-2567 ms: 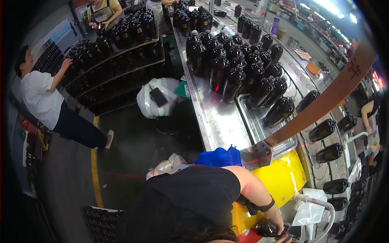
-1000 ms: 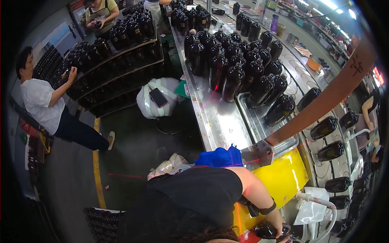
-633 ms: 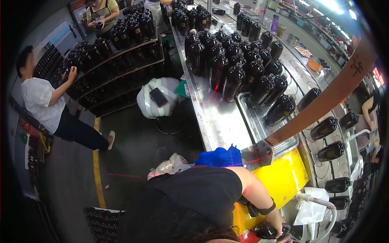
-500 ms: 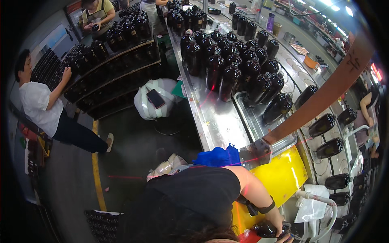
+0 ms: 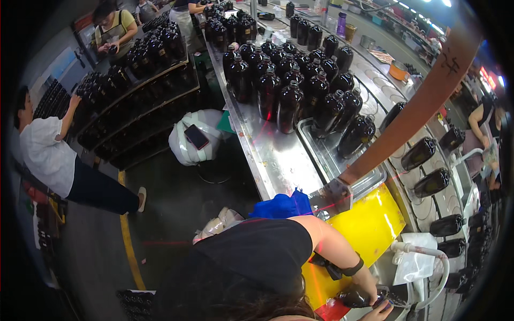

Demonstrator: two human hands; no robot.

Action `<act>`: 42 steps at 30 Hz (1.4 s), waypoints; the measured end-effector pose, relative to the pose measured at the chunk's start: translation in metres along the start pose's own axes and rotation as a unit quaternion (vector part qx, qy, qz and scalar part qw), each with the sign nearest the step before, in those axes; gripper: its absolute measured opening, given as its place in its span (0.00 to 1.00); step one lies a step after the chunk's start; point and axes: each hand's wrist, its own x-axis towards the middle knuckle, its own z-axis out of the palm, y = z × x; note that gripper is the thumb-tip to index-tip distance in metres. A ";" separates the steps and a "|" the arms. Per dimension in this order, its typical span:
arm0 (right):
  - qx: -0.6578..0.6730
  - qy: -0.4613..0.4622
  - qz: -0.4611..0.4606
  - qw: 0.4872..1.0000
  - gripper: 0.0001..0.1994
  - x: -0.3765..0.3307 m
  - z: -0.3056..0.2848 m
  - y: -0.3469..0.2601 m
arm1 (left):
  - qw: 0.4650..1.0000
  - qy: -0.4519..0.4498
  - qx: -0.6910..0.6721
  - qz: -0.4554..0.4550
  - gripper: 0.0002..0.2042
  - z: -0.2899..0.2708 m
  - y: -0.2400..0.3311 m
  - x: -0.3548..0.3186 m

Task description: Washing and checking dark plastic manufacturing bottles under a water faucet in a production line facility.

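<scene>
My left arm, in a black sleeve and with a black wristband, reaches across to the lower right. My left hand (image 5: 368, 287) is closed over a dark glass bottle (image 5: 352, 298), which lies on its side low over the yellow board (image 5: 369, 224). My right hand (image 5: 381, 311) shows at the bottom edge. Its fingers touch the bottle's right end, and the rest of it is cut off. A red patch (image 5: 333, 310) lies under the bottle. Beside my wrist is a small black item (image 5: 327, 266) whose kind is unclear.
Many dark bottles (image 5: 289, 104) stand on the metal table (image 5: 278, 166), some beside a metal tray (image 5: 375, 179). A brown strap (image 5: 407, 123) slants across. A white pipe (image 5: 443, 267) curves near my hands. Several bottles (image 5: 431, 182) lie along the conveyor. Co-workers (image 5: 51, 150) stand at left and behind.
The view has shifted slightly, so the surroundings sit a little further left. Both hands stay at the bottle; more of my right hand's fingers now shows at its end.
</scene>
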 end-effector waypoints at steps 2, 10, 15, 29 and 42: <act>-0.035 -0.031 0.045 0.998 0.20 0.003 -0.004 -0.020 | 1.000 0.004 0.017 -0.008 0.46 0.001 0.004 -0.010; -0.046 0.063 -0.003 0.997 0.20 0.002 -0.006 0.008 | 0.998 0.032 0.038 0.036 0.46 0.010 -0.019 0.008; -0.101 0.083 -0.034 0.991 0.17 0.000 0.001 0.031 | 1.000 -0.018 0.012 -0.001 0.49 0.006 -0.003 -0.001; 0.153 -0.039 0.049 0.986 0.17 0.013 0.010 0.079 | 1.000 0.018 -0.007 -0.017 0.51 0.004 0.007 -0.028; 0.112 0.033 0.097 0.988 0.16 0.013 0.014 0.071 | 0.999 0.019 -0.026 0.009 0.39 0.007 0.005 -0.012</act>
